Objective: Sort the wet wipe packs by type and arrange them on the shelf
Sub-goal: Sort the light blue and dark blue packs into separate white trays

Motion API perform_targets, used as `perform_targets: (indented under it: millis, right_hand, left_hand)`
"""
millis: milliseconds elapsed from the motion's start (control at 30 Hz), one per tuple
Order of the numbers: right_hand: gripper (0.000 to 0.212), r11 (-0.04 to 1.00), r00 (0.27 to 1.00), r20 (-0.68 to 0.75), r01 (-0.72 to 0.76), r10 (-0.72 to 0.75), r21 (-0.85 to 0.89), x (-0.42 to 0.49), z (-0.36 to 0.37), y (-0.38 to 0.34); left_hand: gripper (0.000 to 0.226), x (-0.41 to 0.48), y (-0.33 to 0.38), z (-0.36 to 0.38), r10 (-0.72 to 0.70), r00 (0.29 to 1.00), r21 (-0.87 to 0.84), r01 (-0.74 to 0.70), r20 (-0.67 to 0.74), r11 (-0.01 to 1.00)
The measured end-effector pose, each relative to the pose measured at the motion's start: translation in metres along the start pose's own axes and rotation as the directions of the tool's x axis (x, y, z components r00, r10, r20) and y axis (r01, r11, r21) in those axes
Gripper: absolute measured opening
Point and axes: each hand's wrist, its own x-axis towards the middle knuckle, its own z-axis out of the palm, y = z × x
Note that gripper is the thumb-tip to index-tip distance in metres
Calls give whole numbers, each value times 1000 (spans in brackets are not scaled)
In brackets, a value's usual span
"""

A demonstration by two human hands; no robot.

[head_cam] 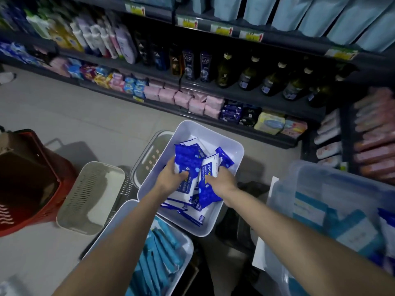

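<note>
— Nearest white plastic tub [116,218] holds light-blue wipe packs [162,253]. And the second tub [226,144]?
— Holds blue-and-white alcohol wipe packs [188,210]; left hand [171,178] grips one, right hand [220,180] grips another, both inside it.

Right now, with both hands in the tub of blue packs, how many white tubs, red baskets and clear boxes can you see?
White tubs: 2
Red basket: 1
Clear box: 1
Total: 4
</note>
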Motion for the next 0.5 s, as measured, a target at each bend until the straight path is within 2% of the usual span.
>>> perform_targets:
  millis: [100,167,233,367,433,500]
  right_hand:
    - [22,999,1000,19,-17,18,-46,0,-2,1]
    - [16,995,999,11,33,-32,-97,-4,-8,-3]
    - [15,979,992,6,128,-128,-158,-12,-19,-7]
    - [39,920,950,7,304,-312,-246,-38,-46,-14]
    - [34,915,934,-12,348,-358,-206,-54,-66,-11]
    - [24,908,916,-45,387,-398,-160,-73,-86,-4]
  left_hand:
    - [38,3,2,-1,-12,1000,145,14,-19,989]
    - [28,-1,7,-1,57,997,296,-38,-56,954]
    - [26,-9,13,-1,147,984,380,-97,-105,920]
    - [33,-31,30,6,273,951,461,-179,-146,870]
    - [30,-45,46,18,322,940,470,-236,-110,850]
    - [37,-60,64,35,372,925,469,-297,-75,832]
